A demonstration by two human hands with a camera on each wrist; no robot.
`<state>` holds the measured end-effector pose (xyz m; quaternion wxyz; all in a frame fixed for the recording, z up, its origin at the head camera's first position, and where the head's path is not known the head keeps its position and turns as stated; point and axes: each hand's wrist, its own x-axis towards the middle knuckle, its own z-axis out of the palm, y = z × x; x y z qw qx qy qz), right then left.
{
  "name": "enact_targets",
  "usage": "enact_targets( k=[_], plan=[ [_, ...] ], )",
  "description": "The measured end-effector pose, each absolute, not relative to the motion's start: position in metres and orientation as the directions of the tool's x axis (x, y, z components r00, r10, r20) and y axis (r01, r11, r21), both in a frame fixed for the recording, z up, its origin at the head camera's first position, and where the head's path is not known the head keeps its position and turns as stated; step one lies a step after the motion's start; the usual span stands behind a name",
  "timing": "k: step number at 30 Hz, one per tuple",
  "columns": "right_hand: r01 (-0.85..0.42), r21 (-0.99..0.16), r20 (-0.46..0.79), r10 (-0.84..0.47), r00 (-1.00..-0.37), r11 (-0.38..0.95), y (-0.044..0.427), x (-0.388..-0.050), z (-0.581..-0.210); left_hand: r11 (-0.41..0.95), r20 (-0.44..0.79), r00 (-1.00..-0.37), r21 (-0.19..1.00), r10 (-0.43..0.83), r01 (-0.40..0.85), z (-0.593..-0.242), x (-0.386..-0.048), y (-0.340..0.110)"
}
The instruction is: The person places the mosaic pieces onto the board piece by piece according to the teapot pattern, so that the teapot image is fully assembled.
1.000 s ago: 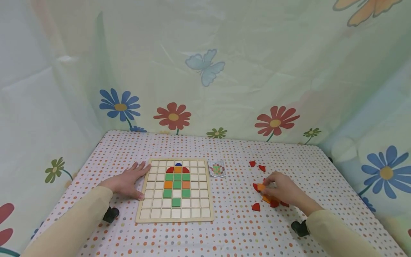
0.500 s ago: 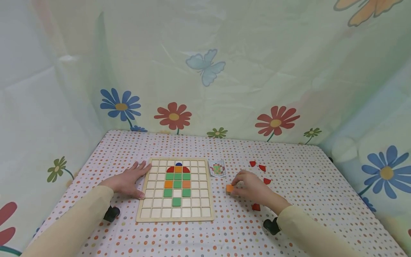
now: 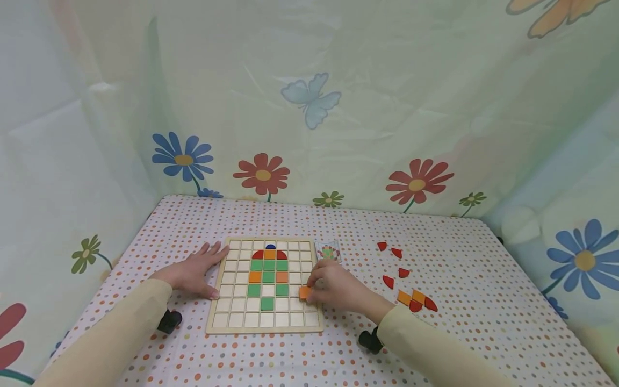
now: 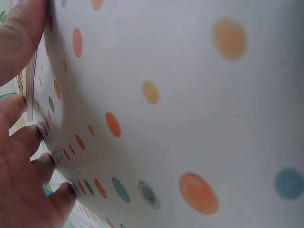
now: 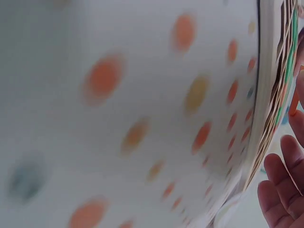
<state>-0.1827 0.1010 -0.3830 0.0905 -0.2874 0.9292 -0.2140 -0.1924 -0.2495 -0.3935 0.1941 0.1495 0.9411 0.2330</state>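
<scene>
A wooden grid board (image 3: pixel 313 329) lies on the table, with green, orange, red and blue pieces in its middle columns. My right hand (image 3: pixel 337 286) pinches an orange square (image 3: pixel 303 292) over the board's right columns; in the right wrist view the hand (image 5: pixel 285 175) has that orange piece (image 5: pixel 294 100) between its fingertips. My left hand (image 3: pixel 192 273) rests with spread fingers at the board's left edge. The left wrist view shows the same hand (image 4: pixel 23 161) beside the board's edge (image 4: pixel 29 90).
A small patterned card (image 3: pixel 329 251) lies right of the board, partly behind my right hand. Farther right are scattered red pieces (image 3: pixel 388 281) and a small group with orange squares (image 3: pixel 404 297). A flowered cloth (image 3: pixel 358 134) hangs behind the dotted table (image 3: pixel 193 355).
My right hand has carried an orange square leftward from the pile of pieces to over the board. The remaining orange and red pieces are uncovered. My left hand has stayed put.
</scene>
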Motion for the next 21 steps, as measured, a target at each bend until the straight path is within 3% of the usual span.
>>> enact_targets(
  k=[11,21],
  plan=[
    [-0.534,-0.445,-0.075,-0.625,-0.777,0.719,0.072,-0.175,-0.385,0.849,-0.303,-0.880,0.496,0.366,0.182,-0.394,-0.193,-0.250],
    [-0.587,-0.314,-0.056,-0.632,-0.773,0.746,0.058,-0.170,-0.387,0.850,-0.289,-0.880,0.486,0.376,0.203,-0.398,-0.194,-0.251]
  ],
)
